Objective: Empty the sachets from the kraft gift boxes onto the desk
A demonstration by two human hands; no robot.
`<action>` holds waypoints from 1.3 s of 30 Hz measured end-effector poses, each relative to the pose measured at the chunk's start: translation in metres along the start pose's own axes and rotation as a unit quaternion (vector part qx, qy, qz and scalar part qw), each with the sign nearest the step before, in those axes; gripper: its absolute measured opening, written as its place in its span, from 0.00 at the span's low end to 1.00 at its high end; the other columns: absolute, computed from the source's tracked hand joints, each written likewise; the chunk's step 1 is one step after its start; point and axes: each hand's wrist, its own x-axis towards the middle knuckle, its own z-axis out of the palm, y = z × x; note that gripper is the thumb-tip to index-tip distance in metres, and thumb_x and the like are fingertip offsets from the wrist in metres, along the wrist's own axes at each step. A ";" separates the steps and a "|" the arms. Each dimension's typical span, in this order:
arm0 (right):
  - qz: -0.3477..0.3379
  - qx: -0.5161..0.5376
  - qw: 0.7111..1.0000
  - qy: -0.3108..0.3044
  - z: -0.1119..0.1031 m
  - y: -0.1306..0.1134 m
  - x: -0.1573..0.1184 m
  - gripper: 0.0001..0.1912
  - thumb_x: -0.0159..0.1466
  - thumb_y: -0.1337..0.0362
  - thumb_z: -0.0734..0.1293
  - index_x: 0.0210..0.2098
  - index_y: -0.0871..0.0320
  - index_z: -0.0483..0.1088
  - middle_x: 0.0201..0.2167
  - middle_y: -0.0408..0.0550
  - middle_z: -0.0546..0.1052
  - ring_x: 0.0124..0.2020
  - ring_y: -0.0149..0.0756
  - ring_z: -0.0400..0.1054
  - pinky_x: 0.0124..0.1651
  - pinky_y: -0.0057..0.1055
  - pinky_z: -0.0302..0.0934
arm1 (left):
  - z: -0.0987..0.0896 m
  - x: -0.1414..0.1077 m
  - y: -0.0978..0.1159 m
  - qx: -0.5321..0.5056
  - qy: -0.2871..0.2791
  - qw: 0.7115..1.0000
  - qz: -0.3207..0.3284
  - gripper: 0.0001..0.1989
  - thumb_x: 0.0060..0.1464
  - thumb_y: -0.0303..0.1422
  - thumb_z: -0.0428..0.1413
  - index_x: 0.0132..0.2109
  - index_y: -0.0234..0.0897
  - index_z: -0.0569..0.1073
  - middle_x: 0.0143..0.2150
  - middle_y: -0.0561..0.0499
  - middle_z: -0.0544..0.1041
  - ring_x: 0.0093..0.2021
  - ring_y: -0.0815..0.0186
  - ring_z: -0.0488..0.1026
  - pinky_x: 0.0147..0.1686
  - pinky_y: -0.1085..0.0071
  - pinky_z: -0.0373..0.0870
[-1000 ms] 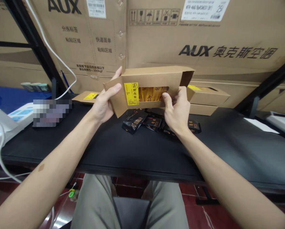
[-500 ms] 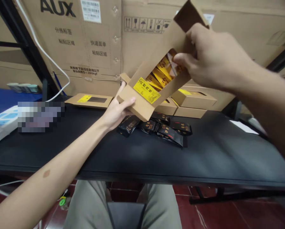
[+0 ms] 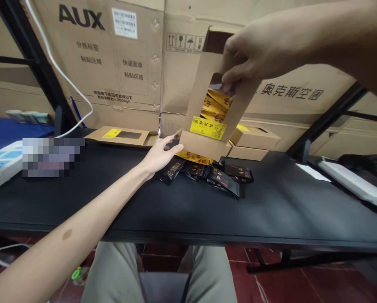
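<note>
Black table (image 3: 279,202): kraft window box (image 3: 212,101) held up, yellow packets (image 3: 215,103) inside; right hand (image 3: 257,52) gripping top, left hand (image 3: 159,155) open by base.

The right hand (image 3: 254,50) is raised high, fingers curled downward — the left hand (image 3: 159,156) reaches low, fingers outstretched.

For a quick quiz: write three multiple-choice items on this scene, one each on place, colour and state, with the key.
1. Where do the black sachets lie?
A. On the floor
B. On the table
C. On the power strip

2. What colour is the box's label?
A. Red
B. White
C. Yellow

3. What state is the box in?
A. Lying flat
B. Held up on end
C. Shut in a carton

1 B: the sachets sit on the black tabletop.
2 C: the label shows yellow.
3 B: the right hand grips its upper end.
</note>
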 end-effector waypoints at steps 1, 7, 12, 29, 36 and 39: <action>-0.003 0.005 1.000 0.010 -0.002 0.005 0.003 0.09 0.56 0.65 0.70 0.29 0.66 0.80 0.08 0.30 0.62 0.25 0.23 0.75 0.19 0.09 0.22 | -0.001 0.001 -0.001 0.003 0.002 1.000 0.004 0.25 0.54 0.44 0.67 0.58 0.43 0.79 0.61 0.38 0.76 0.59 0.48 0.75 0.63 0.41 0.68; -0.003 -0.046 0.999 0.007 0.002 0.006 -0.003 0.13 0.58 0.61 0.72 0.33 0.67 0.82 0.09 0.31 0.66 0.09 0.18 0.60 0.16 0.12 0.33 | -0.001 0.001 -0.001 0.023 -0.004 0.999 0.043 0.15 0.53 0.42 0.68 0.47 0.44 0.84 0.52 0.42 0.83 0.55 0.48 0.78 0.63 0.43 0.68; 0.088 0.000 0.994 -0.058 0.014 -0.025 -0.019 0.08 0.59 0.70 0.73 0.24 0.67 0.78 0.08 0.31 0.60 0.18 0.20 0.70 0.18 0.09 0.38 | -0.002 0.001 -0.002 0.037 -0.006 0.998 0.059 0.11 0.53 0.40 0.68 0.43 0.43 0.84 0.50 0.43 0.85 0.53 0.47 0.80 0.62 0.42 0.69; 0.053 0.000 0.998 -0.041 -0.001 -0.011 -0.003 0.12 0.62 0.64 0.74 0.42 0.66 0.82 0.16 0.27 0.74 0.11 0.18 0.64 0.15 0.11 0.50 | 0.005 -0.005 0.014 0.015 0.068 0.997 -0.014 0.15 0.60 0.42 0.62 0.48 0.37 0.77 0.31 0.51 0.81 0.33 0.64 0.77 0.44 0.62 0.73; 0.049 -0.070 0.996 -0.005 -0.006 -0.014 0.001 0.19 0.57 0.56 0.73 0.39 0.68 0.82 0.10 0.28 0.68 0.20 0.36 0.74 0.15 0.08 0.42 | 0.003 -0.007 0.020 -0.041 0.057 0.997 0.016 0.18 0.62 0.45 0.58 0.31 0.37 0.80 0.36 0.46 0.85 0.40 0.60 0.79 0.45 0.62 0.74; 0.058 -0.045 0.997 -0.002 -0.007 -0.022 -0.002 0.19 0.58 0.58 0.73 0.41 0.67 0.81 0.11 0.28 0.68 0.33 0.45 0.77 0.18 0.04 0.45 | 0.002 -0.007 0.023 -0.070 0.060 0.995 0.038 0.13 0.61 0.40 0.59 0.40 0.36 0.84 0.44 0.45 0.86 0.46 0.59 0.80 0.50 0.61 0.74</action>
